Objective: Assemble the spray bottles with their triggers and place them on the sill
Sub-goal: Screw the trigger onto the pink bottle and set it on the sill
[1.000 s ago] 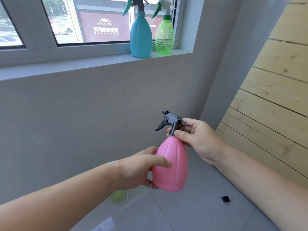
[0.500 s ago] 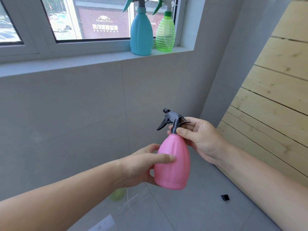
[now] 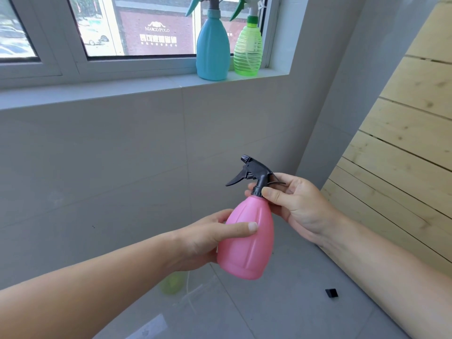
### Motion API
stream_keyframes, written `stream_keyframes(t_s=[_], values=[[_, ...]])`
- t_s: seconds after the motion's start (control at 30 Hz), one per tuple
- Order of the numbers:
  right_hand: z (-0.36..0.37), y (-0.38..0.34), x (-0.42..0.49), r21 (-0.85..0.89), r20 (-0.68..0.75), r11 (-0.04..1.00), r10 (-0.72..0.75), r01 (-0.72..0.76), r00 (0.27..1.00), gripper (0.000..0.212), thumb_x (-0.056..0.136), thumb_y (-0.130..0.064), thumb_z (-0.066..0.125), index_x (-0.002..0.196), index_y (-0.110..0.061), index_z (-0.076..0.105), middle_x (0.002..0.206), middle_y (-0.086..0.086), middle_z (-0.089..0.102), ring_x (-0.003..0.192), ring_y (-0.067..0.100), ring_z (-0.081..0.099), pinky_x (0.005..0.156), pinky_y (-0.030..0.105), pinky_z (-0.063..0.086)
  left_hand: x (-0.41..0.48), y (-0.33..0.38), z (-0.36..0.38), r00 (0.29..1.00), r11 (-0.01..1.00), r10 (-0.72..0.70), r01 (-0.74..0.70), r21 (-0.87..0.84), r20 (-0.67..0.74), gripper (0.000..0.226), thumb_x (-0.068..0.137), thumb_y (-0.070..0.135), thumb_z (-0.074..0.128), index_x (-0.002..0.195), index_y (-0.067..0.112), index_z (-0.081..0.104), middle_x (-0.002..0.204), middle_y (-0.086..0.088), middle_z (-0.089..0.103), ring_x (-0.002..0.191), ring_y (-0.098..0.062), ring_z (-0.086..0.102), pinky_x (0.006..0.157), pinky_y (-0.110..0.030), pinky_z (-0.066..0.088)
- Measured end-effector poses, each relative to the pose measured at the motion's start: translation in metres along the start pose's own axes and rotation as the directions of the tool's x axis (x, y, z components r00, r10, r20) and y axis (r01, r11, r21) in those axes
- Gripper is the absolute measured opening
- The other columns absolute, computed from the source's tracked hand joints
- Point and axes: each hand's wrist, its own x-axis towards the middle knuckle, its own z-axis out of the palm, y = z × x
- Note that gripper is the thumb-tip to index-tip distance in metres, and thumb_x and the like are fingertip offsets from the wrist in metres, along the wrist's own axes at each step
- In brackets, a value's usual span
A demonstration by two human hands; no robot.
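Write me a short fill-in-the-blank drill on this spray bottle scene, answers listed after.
1. The left hand grips the body of the ____ plastic spray bottle.
2. The right hand pinches the collar of the ____ trigger head.
3. On the grey window sill, the blue plastic spray bottle stands ____ of the translucent green ribbed spray bottle.

Answers: pink; black; left

Sill (image 3: 137, 90) bears blue bottle (image 3: 212, 48) beside green bottle (image 3: 247, 50)

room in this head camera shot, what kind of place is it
Probably a tiled indoor corner by a window: grey wall tiles, a window sill holding a blue bottle and a green bottle, and wood planks at right.
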Motion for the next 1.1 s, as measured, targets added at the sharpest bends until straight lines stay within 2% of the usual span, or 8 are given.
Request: stream_keyframes(t_s=[0.1,0.23,0.4,0.6,0.7,0.77,0.9,1.1], values=[[0.004,0.0,-0.001,-0.015,0.008,1.0,-0.01,0.01,1.0,0.022,0.091,0.002,0.061,0.109,-0.005,0.071,0.11,0.022,0.075,0.113,0.039,0.068,0.099,0.048,0.054,-0.001,0.001,0.002,0.999,1.0,0.029,-0.029,0.006,0.014,0.078,0.072,0.044,0.085,0.141,0.021,0.056,0.134,-0.01,0.072,0.121,-0.028,0.071,0.102,-0.046,0.058],[0.008,-0.001,0.004,-0.043,-0.045,0.997,-0.063,0.061,0.997,0.021,0.091,0.004,0.061,0.104,-0.007,0.074,0.1,0.019,0.076,0.11,0.042,0.069,0.096,0.046,0.056,-0.004,0.009,0.007,0.99,0.994,0.089,-0.082,0.071,-0.108,0.068,0.071,0.042,0.083,0.131,0.021,0.059,0.115,-0.004,0.075,0.088,-0.014,0.075,0.056,-0.019,0.055],[0.012,0.003,0.008,-0.053,-0.112,0.994,-0.106,0.101,0.988,0.022,0.089,0.004,0.064,0.103,-0.009,0.075,0.099,0.012,0.077,0.11,0.044,0.067,0.099,0.045,0.054,-0.003,0.011,0.012,0.945,0.979,0.144,-0.093,0.18,-0.295,0.065,0.065,0.045,0.093,0.115,0.022,0.058,0.112,-0.005,0.071,0.08,-0.021,0.072,0.044,-0.019,0.048],[0.011,0.0,0.008,-0.087,-0.109,0.992,-0.102,0.093,0.989,0.024,0.091,-0.003,0.066,0.113,-0.011,0.072,0.106,0.012,0.076,0.108,0.035,0.07,0.106,0.052,0.049,-0.005,0.016,0.012,0.925,0.962,0.18,-0.093,0.258,-0.335,0.063,0.071,0.045,0.092,0.117,0.026,0.055,0.112,0.0,0.068,0.085,-0.019,0.072,0.047,-0.019,0.05],[0.01,0.004,0.006,-0.192,-0.089,0.981,-0.058,0.04,0.994,0.057,0.086,-0.036,0.073,0.138,-0.023,0.055,0.126,0.0,0.071,0.119,0.015,0.066,0.111,0.046,0.044,-0.008,0.028,0.007,0.891,0.951,0.251,-0.154,0.267,-0.38,0.071,0.071,0.054,0.086,0.127,0.027,0.052,0.116,0.004,0.066,0.1,-0.016,0.071,0.067,-0.028,0.059],[0.014,0.006,0.002,-0.287,-0.051,0.958,-0.022,0.007,0.998,0.059,0.087,-0.042,0.07,0.141,-0.029,0.05,0.127,-0.006,0.07,0.12,0.007,0.064,0.112,0.041,0.044,-0.01,0.037,0.003,0.86,0.944,0.302,-0.208,0.257,-0.411,0.081,0.07,0.061,0.076,0.136,0.025,0.048,0.121,0.005,0.065,0.106,-0.012,0.069,0.076,-0.027,0.06],[0.033,-0.002,0.002,-0.366,0.08,0.925,-0.082,0.106,0.993,0.047,0.094,-0.028,0.065,0.138,-0.038,0.051,0.12,-0.006,0.072,0.115,0.008,0.066,0.099,0.03,0.052,-0.016,0.056,-0.007,0.847,0.935,0.355,-0.314,0.166,-0.396,0.047,0.099,0.048,0.059,0.141,0.03,0.048,0.128,0.01,0.065,0.104,0.003,0.066,0.067,-0.011,0.056],[0.059,-0.05,0.042,-0.536,0.096,0.796,-0.271,0.279,0.958,0.064,0.087,-0.047,0.067,0.146,-0.044,0.041,0.134,-0.01,0.048,0.12,0.0,0.052,0.086,0.011,0.051,-0.038,0.1,-0.039,0.754,0.848,0.527,-0.495,0.188,-0.393,0.057,0.085,0.033,0.063,0.141,0.035,0.055,0.131,0.003,0.071,0.117,-0.014,0.07,0.098,-0.033,0.056]])
